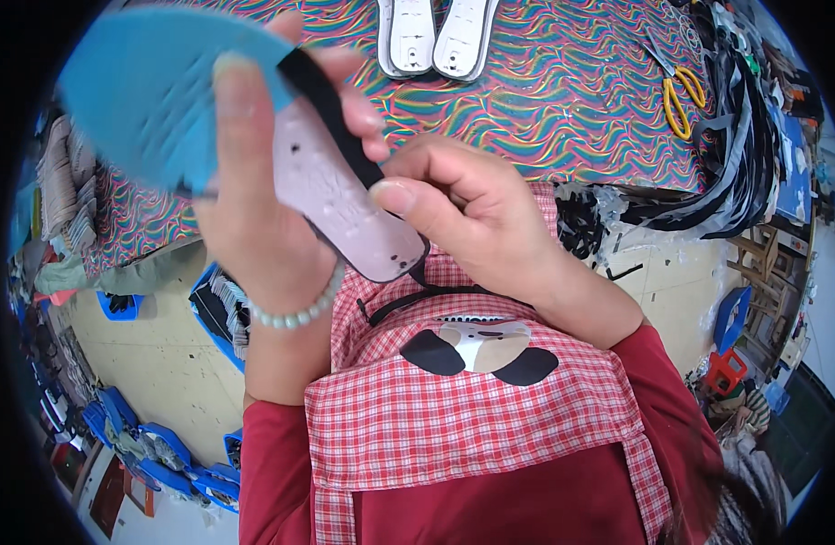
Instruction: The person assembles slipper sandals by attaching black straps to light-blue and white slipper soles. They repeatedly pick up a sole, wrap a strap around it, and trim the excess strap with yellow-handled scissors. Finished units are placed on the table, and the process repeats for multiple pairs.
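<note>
I hold a shoe sole (340,195) up in front of my chest, above the near edge of the table (563,100). My left hand (254,218) wraps around it from behind, the thumb pressing its pale grey underside and the fingers closed over the far edge, so the grip is tight on the sole. The sole is tilted, its narrow end pointing down toward my apron (472,400). A black strap (331,113) runs along the upper edge of the sole, and a blue sheet (149,91) fans out from its top end toward the far left corner of the table.

My right hand (463,213) is closed narrowly, thumb and forefinger pinching the strap where it meets the sole. A bead bracelet (295,313) sits on my left wrist.

On the table, which is covered with a wavy multicoloured cloth, two white soles (436,36) lie side by side at the far edge. Yellow-handled scissors (679,95) lie toward the right edge, just beside a heap of black straps (735,154) that hangs over the right corner.
</note>
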### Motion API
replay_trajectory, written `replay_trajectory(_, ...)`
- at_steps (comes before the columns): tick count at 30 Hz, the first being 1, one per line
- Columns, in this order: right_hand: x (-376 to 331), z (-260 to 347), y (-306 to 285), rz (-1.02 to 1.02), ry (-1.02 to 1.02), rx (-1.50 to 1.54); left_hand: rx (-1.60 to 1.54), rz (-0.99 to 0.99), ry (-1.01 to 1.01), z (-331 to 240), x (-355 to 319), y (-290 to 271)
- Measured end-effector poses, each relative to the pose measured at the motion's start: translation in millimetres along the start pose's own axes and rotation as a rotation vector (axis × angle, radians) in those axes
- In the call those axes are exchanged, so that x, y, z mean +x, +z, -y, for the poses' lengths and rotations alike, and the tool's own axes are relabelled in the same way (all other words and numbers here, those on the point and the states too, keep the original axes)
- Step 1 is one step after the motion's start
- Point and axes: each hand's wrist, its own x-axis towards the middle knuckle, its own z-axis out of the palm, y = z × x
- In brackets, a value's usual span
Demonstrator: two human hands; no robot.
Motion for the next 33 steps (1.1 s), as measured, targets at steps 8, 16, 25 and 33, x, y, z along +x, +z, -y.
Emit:
replay_trajectory(8,12,3,-14,-0.181,-0.338,-0.57,0.014,0.145,-0.061,16,-12,12)
replay_trajectory(16,39,47,-39,0.0,-0.244,-0.158,-0.194,0.405,-0.287,9,-15,14)
replay_trajectory(25,11,-5,-31,-0.029,-0.011,0.202,-0.024,0.383,-0.062,15,2,-17)
replay_trajectory(33,5,9,-26,-0.041,-0.362,-0.726,-0.897,0.33,-0.196,7,13,-19)
